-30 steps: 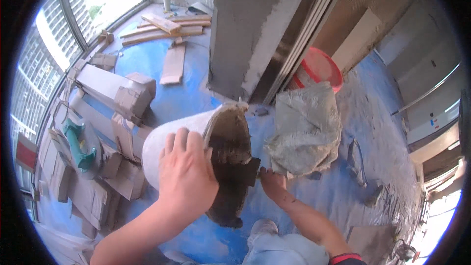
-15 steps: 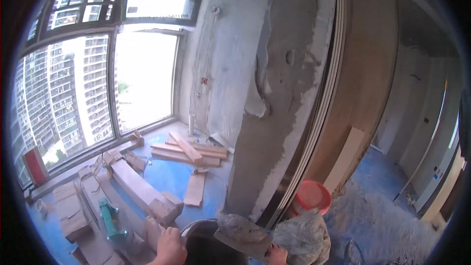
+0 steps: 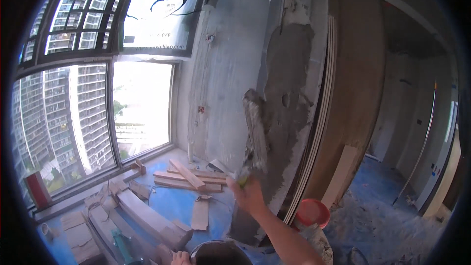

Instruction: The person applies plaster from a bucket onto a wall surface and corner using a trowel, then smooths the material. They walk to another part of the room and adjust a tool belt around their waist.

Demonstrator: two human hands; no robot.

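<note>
My right hand (image 3: 251,194) is raised and grips the handle of a plastering trowel (image 3: 255,135). The blade stands nearly upright, coated in grey mortar, against the concrete pillar (image 3: 230,68). A dark patch of wet mortar (image 3: 289,88) covers the pillar's right side next to the blade. At the bottom edge my left hand (image 3: 179,258) shows only its fingertips on the rim of a mortar bucket (image 3: 218,254), so its grip is unclear.
Loose wooden boards (image 3: 184,176) and cardboard boxes (image 3: 147,218) lie on the blue floor under the large window (image 3: 88,113). A red basin (image 3: 312,213) sits at the pillar's foot beside a grey sack (image 3: 321,243). A green tool (image 3: 122,245) lies among the boxes.
The view has swung up from the bucket to the wall. My right hand has lifted the loaded trowel out of the bucket and up to the pillar; the left hand has dropped to the frame's edge.
</note>
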